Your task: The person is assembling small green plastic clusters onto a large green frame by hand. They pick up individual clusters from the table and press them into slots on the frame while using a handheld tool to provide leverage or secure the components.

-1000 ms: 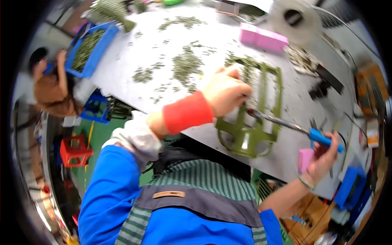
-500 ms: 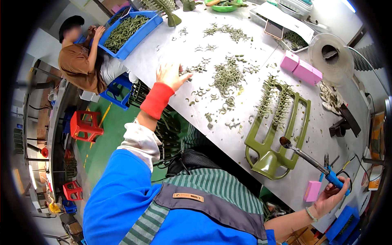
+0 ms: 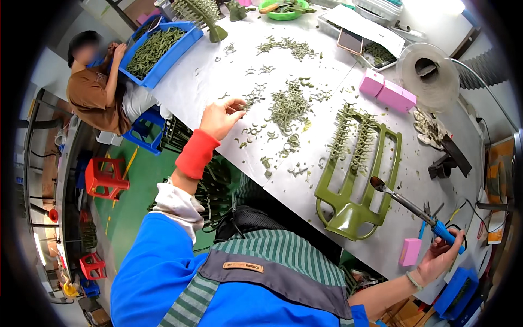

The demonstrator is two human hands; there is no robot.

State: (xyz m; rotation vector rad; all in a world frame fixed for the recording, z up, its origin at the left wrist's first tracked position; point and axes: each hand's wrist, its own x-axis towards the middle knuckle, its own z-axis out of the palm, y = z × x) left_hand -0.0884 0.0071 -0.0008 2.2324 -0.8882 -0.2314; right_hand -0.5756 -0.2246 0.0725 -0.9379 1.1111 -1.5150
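Observation:
My left hand point(image 3: 218, 121), with a red wristband, is over the table at the left side of the scattered small green curved pieces point(image 3: 289, 106). Its thumb and fingertips are drawn together in a pinch among a few of these pieces; what lies between them is too small to make out. My right hand point(image 3: 438, 257) is closed around the blue handle of a soldering iron point(image 3: 417, 211). The iron's wide, dark brown tip points up and left, over an olive-green forked frame point(image 3: 348, 212). Rows of small curved pieces stand along two of the frame's bars.
Pink blocks point(image 3: 395, 96), a dirty glove point(image 3: 427, 128) and a clear round funnel point(image 3: 427, 73) are on the right. Pliers point(image 3: 426, 210) lie near the iron. A phone point(image 3: 350, 41) and green bowl point(image 3: 286, 12) are farther back. A person sits beside a blue crate point(image 3: 158, 52).
My left hand's fingers, spread before, have come together at the small pieces. The whole view has shifted slightly. My right hand still holds the soldering iron over the frame.

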